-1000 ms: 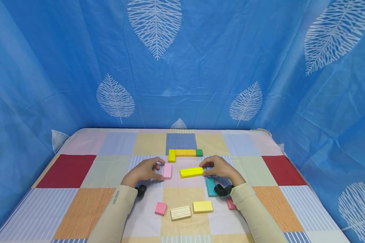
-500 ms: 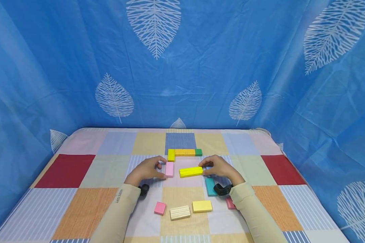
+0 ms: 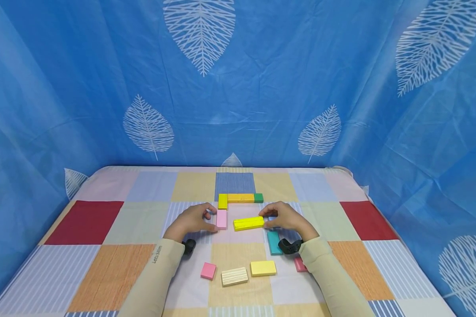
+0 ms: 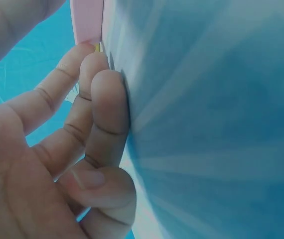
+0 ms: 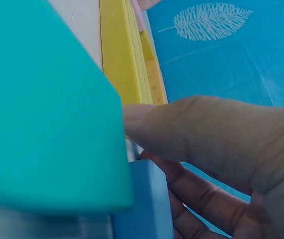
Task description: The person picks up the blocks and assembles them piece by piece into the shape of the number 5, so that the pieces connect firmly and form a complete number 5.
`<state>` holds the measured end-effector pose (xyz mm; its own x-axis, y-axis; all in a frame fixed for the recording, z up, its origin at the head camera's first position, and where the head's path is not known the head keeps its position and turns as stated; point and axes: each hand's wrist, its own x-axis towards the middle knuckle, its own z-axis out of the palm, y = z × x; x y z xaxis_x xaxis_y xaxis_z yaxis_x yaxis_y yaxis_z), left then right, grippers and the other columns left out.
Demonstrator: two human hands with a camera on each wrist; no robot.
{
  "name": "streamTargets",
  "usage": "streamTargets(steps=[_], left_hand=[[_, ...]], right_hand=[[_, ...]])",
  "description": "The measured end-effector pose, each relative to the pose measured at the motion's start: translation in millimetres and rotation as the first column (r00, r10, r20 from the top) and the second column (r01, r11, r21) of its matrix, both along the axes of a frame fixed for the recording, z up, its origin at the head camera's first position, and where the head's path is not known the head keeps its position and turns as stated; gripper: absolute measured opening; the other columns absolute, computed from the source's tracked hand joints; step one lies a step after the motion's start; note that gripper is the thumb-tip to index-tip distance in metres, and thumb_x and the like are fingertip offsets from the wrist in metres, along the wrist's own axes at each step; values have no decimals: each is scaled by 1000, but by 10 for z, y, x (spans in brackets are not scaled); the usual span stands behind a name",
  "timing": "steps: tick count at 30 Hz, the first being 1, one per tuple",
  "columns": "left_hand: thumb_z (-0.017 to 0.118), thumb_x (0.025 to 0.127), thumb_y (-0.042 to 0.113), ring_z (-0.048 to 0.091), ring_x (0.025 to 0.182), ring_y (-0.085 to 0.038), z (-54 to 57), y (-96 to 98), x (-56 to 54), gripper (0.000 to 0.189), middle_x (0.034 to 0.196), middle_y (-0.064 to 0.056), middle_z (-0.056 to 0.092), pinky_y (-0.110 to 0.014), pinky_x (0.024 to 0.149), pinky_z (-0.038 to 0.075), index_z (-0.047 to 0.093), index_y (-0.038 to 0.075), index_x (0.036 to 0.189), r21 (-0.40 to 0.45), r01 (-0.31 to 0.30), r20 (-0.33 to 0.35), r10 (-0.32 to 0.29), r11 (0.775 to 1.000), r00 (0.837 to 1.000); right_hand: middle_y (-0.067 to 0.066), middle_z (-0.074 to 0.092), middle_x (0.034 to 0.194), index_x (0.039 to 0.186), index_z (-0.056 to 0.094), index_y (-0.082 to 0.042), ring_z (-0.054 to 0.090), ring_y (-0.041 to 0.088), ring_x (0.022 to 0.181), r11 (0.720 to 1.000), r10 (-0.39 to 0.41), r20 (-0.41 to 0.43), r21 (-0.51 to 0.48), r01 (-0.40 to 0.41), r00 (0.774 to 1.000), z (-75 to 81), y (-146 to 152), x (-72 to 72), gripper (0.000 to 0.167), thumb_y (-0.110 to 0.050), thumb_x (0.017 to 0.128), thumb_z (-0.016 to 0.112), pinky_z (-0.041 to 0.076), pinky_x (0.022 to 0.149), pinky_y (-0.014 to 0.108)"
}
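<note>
My left hand (image 3: 193, 220) has its thumb and index finger at the two ends of a pink block (image 3: 221, 219), pinching it. The far end of this block meets a short yellow block (image 3: 222, 201), which stands in a row with an orange block (image 3: 240, 198) and a green block (image 3: 258, 198). My right hand (image 3: 286, 218) pinches the right end of a long yellow block (image 3: 248, 223) with a line along its top. In the right wrist view, the thumb (image 5: 182, 124) lies against that yellow block, and a blue block (image 5: 147, 199) is beside the fingers.
A teal block (image 3: 274, 243) lies by the right wrist. Nearer the body are a small pink block (image 3: 208, 270), a striped wooden block (image 3: 234, 276), a pale yellow block (image 3: 263, 267) and a red block (image 3: 300, 264) partly behind the right sleeve. Blue curtains (image 3: 238, 110) enclose the patchwork-covered table (image 3: 143, 220).
My left hand has slid the pink block a little right and away from the body, up against the short yellow block. The right hand and long yellow block have hardly moved.
</note>
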<state>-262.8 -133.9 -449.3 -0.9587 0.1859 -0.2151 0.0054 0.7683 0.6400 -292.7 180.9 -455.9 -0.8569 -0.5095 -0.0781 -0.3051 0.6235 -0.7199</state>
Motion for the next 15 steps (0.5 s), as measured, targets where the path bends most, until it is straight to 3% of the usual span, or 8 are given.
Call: streamTargets(steps=[15], left_hand=[[94,85,19,57,92,-23,39,33,50,46,102,-4,65,-36,80,50,72,11,124,-31,-23,-5,23,999,1000]], right_hand=[[11,77,114,114,79,1,72,32,110,1000,0,-17,-2,0,1000,-8,-2,5,23,1,92,83,56,102,52]])
